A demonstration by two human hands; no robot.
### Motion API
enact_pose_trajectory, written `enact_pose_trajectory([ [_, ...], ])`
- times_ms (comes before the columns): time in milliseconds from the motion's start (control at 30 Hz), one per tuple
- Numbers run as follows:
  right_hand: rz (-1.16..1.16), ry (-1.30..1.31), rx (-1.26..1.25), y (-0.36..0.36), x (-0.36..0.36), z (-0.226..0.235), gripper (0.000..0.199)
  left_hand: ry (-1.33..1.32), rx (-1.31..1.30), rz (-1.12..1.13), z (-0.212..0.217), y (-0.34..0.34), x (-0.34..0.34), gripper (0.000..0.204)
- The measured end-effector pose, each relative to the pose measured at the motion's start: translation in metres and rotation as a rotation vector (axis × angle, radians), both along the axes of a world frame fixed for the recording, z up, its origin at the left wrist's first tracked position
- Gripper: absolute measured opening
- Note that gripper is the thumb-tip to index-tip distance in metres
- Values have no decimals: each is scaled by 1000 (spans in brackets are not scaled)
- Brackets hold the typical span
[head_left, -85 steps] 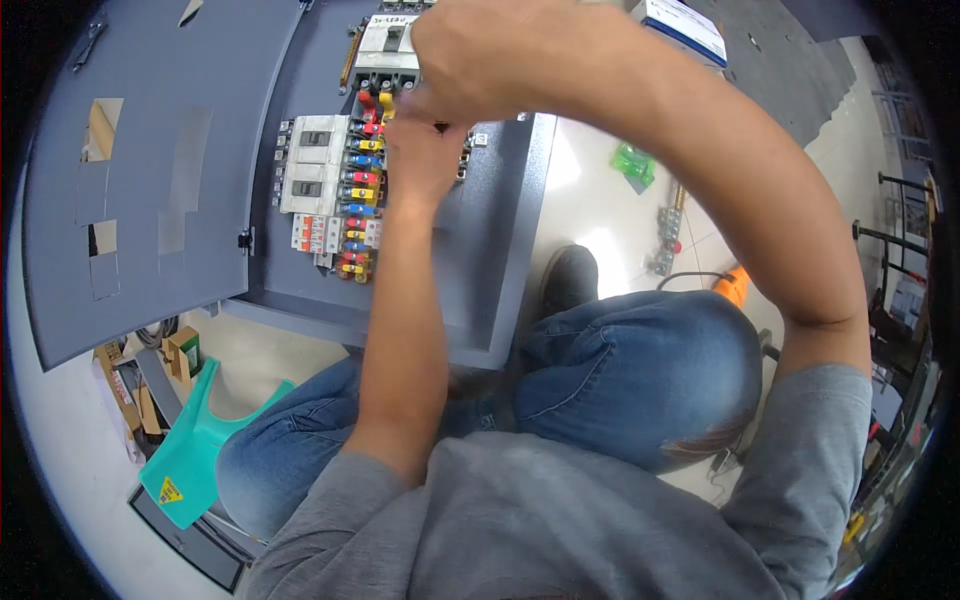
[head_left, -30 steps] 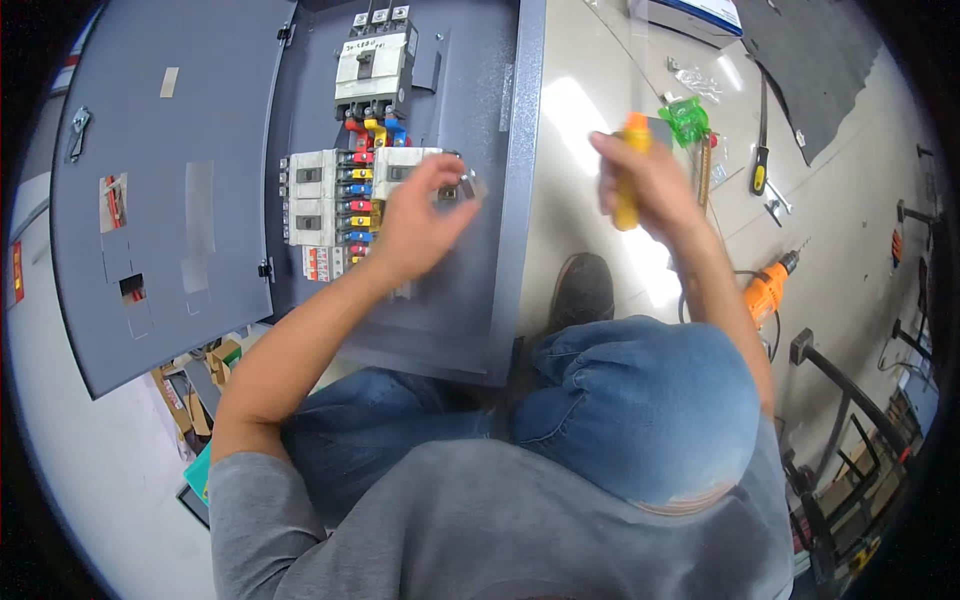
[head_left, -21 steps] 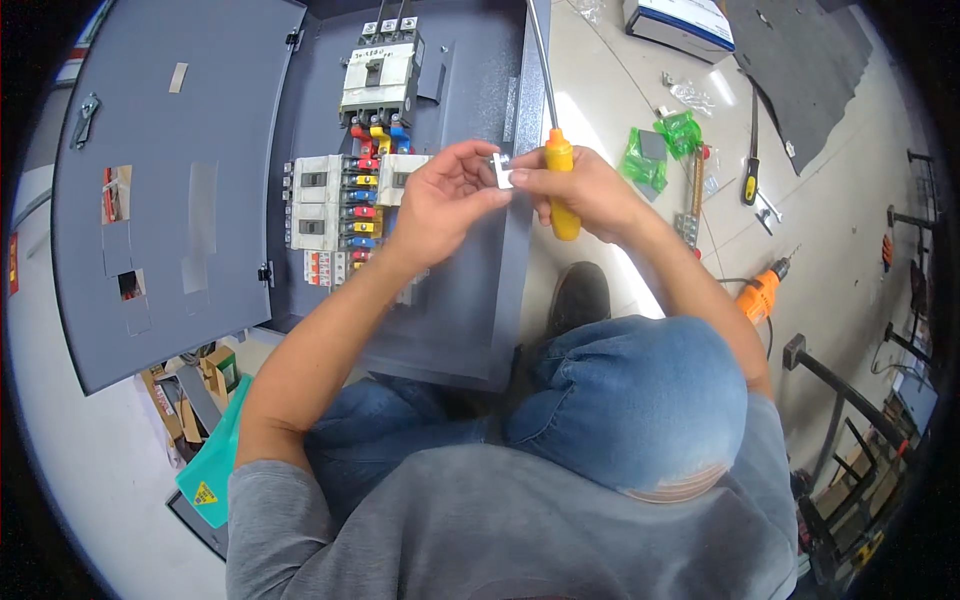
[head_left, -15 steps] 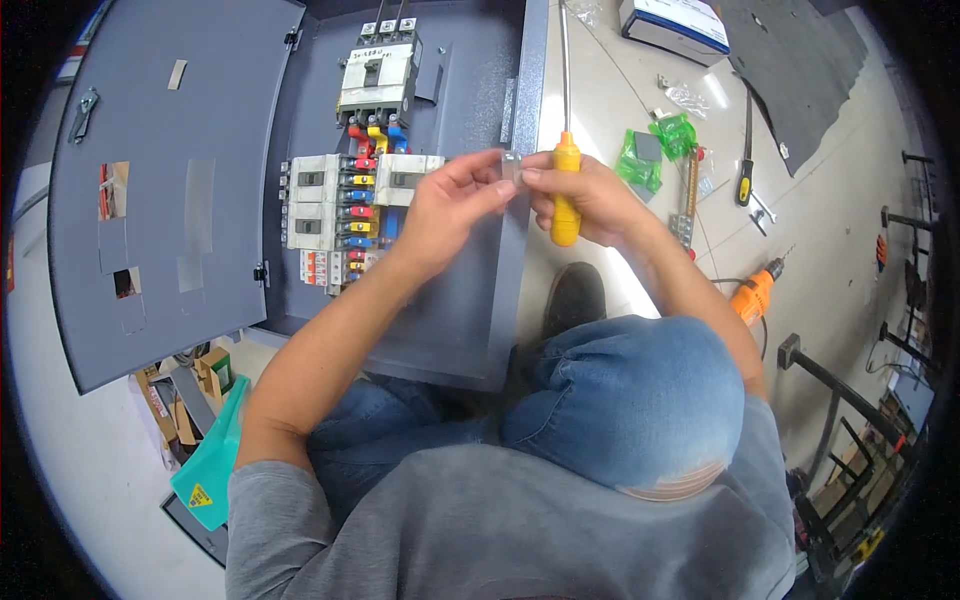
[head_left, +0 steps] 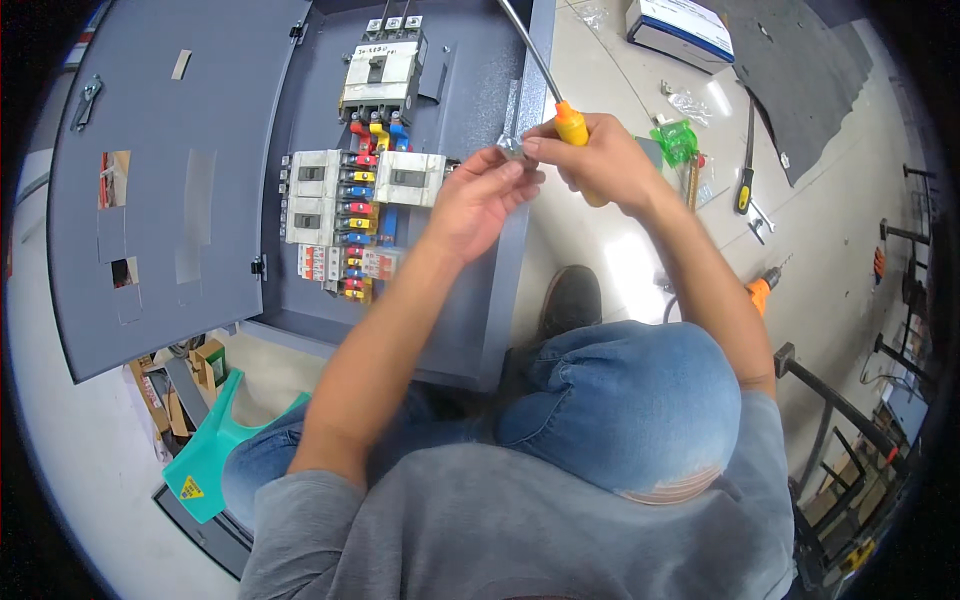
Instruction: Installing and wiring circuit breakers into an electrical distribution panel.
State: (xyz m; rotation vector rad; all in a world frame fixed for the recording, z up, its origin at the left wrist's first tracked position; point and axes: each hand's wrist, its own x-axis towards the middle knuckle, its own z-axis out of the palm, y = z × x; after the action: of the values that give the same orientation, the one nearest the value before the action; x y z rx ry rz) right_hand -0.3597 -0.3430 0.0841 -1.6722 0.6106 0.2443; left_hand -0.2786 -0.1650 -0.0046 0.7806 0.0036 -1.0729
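My right hand (head_left: pixel 612 160) is wrapped round a screwdriver (head_left: pixel 571 124) with a yellow handle, an orange collar and a long metal shaft slanting up to the left. The thumb and forefinger of that hand also meet a small clear, shiny piece (head_left: pixel 511 147), perhaps plastic. My left hand (head_left: pixel 478 200) pinches the same piece from the other side, fingers curled. Both hands are above the right edge of a grey metal electrical cabinet (head_left: pixel 505 250). Inside it are a large white breaker (head_left: pixel 382 75), smaller breakers (head_left: pixel 408 178) and red, yellow and blue busbar ends (head_left: pixel 358 208).
The cabinet door (head_left: pixel 165 230) stands open at left. On the floor at right lie a white-and-blue box (head_left: pixel 680 35), a green packet (head_left: pixel 677 142), a black-and-yellow tool (head_left: pixel 744 188), a dark mat (head_left: pixel 805 80) and an orange drill (head_left: pixel 762 292). A teal stool (head_left: pixel 225 440) is at lower left.
The screwdriver has tipped from upright to leaning left. My left hand has shifted right and turned more palm-up; my right hand has moved slightly right. The small clear piece stays between my fingers.
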Motion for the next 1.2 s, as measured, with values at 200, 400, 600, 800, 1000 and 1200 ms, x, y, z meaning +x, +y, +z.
enact_pose_trajectory([
  [200, -23, -219, -288, -18, -22, 12, 43, 77, -38, 265, -33, 3, -4, 16],
  [400, 13, -116, -570, -28, -52, 45, 40, 104, -79, 351, -50, 10, -1, 16],
  [600, -101, -98, -423, -21, -70, 53, 31, 192, -108, 396, -54, 10, -5, 15],
  [800, -41, -80, -461, -10, -64, 60, 28, 182, -142, 389, -55, 11, -5, 16],
  [1000, -32, -89, -457, -8, -62, 53, 27, 176, -148, 381, -55, 11, -7, 17],
  [1200, -13, -49, -490, -4, -60, 57, 27, 124, -157, 378, -62, 12, -10, 17],
])
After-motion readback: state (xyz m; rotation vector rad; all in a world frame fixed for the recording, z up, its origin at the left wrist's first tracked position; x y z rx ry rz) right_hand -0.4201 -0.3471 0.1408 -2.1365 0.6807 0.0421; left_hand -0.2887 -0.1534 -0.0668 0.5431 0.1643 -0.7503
